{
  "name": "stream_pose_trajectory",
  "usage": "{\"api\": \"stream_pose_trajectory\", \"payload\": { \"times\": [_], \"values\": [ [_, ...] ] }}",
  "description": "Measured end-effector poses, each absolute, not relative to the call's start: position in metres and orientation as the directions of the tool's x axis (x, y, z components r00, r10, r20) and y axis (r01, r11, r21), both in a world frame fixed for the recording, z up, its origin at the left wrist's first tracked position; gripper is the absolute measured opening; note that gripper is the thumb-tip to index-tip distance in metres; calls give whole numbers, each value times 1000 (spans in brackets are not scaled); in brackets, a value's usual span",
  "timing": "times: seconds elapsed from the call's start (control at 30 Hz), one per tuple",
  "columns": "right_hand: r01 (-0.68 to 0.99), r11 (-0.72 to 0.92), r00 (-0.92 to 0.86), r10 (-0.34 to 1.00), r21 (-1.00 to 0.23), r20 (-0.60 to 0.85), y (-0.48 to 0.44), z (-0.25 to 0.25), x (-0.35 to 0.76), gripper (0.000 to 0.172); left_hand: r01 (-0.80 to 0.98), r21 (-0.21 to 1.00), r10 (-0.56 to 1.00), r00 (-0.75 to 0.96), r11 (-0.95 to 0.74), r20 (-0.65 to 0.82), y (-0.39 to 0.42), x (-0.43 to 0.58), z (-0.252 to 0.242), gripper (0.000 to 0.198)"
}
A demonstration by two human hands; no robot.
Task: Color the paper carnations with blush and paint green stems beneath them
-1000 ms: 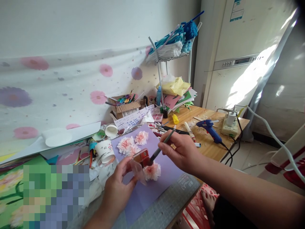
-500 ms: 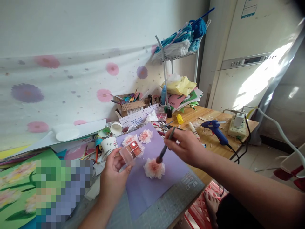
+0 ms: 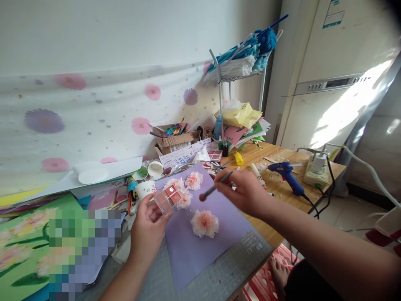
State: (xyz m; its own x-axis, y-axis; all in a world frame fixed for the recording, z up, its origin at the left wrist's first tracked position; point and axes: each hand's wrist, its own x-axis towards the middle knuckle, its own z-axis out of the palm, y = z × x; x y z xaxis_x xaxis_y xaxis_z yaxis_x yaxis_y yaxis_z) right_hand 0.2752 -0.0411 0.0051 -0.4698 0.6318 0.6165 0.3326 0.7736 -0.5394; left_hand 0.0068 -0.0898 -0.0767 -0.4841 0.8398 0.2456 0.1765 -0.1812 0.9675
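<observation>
left hand (image 3: 149, 219) had a decent grip on a little clear-lidded plastic palette of reddish squares (image 3: 171, 197), right hand (image 3: 244, 192) kinda pinched a slim dark-handled brush (image 3: 216, 187), tip near the frilly pink-and-white flower (image 3: 205, 224) on the flat purple sheet (image 3: 191, 261)

A small open palette (image 3: 172, 195) with four reddish pans and a clear lid sits tilted in the left hand (image 3: 150, 218). A brush (image 3: 211, 190) slants from the right hand (image 3: 244, 191), brown bristles down. Between the hands lies a ruffled white flower (image 3: 204, 224), pink-centred, apart from the bristles.
</observation>
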Motion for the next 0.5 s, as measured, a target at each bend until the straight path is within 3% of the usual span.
{"api": "stream_pose_trajectory", "payload": {
  "times": [0.1,0.3,0.5],
  "values": [
    [346,717,-341,697,-605,631,-31,4,265,11,206,962,839,-479,-180,260,-87,5,-80,71],
    [370,746,-523,660,-554,539,-11,-5,223,10,291,941,849,-442,-171,290,-79,-1,-91,67],
    [427,727,-516,684,-538,516,4,11,210,12,356,923,860,-414,-149,299,-71,-10,-95,66]
  ]
}}
